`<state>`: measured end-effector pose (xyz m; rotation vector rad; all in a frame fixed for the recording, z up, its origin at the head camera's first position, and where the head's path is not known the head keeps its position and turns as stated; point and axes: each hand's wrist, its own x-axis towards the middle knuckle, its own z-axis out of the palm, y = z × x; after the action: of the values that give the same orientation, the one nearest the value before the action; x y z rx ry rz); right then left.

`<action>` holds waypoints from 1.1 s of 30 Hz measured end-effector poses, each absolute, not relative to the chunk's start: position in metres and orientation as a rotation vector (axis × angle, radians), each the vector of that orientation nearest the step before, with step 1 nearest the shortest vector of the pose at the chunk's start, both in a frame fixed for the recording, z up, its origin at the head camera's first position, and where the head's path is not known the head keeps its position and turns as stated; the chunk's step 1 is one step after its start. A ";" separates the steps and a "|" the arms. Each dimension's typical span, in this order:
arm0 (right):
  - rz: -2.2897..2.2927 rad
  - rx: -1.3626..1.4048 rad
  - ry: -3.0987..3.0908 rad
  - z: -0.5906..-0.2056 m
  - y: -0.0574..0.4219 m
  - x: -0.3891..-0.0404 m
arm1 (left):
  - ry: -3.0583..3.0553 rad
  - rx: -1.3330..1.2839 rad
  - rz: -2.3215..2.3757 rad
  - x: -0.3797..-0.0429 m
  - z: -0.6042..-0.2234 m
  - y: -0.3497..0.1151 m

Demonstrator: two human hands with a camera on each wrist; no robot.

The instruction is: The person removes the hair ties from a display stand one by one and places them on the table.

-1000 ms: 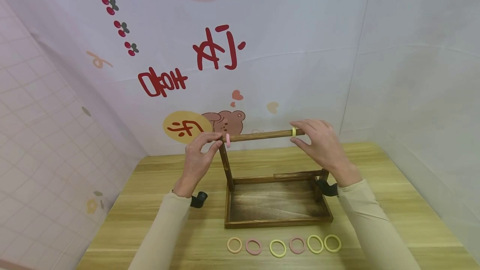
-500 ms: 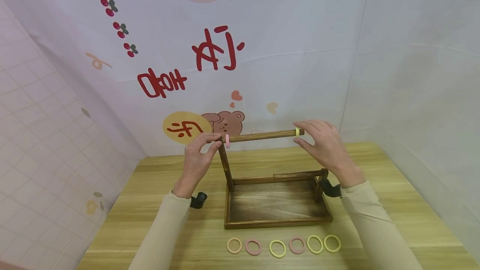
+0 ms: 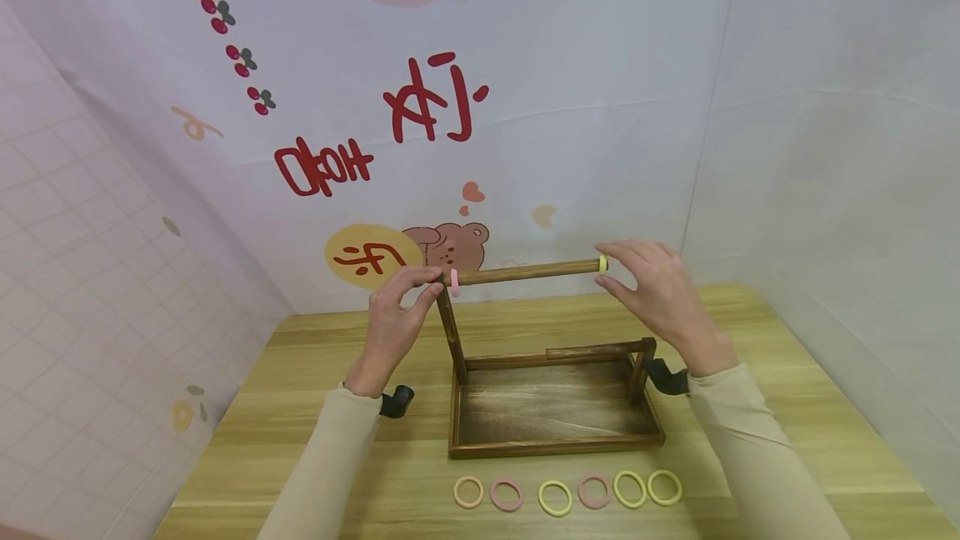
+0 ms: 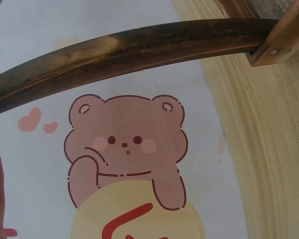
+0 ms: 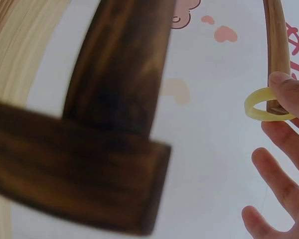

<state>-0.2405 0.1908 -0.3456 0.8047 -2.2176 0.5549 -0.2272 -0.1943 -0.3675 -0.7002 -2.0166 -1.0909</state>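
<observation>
My right hand pinches a yellow ring between thumb and fingertips, at the free right end of a wooden bar. In the right wrist view the bar's tip sits inside the ring, whose front edge stands out from the wood. My left hand pinches the bar's left end, where it meets a wooden upright. A pink ring hangs on the bar close beside the left fingertips. The upright rises from the left side of a dark wooden tray stand.
Several pink, yellow and orange rings, among them a yellow ring, lie in a row on the table before the stand. A shorter post with a low bar stands at the tray's right. A printed cloth hangs behind.
My right hand has slid the yellow ring rightward along the bar to its free end. The left hand and the pink ring have stayed nearly in place.
</observation>
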 end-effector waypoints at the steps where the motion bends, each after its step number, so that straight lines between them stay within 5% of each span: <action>1: 0.556 0.806 -2.214 -0.346 0.191 -0.240 | -2.015 -0.701 -1.094 -0.227 -0.368 -0.194; 33: 0.575 0.842 -2.135 -0.352 0.214 -0.225 | -2.002 -0.709 -1.093 -0.228 -0.368 -0.194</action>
<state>-0.2253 0.2143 -0.3516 0.8424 -2.1354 0.5747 -0.2284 -0.1944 -0.3680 -0.7091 -2.0015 -1.0928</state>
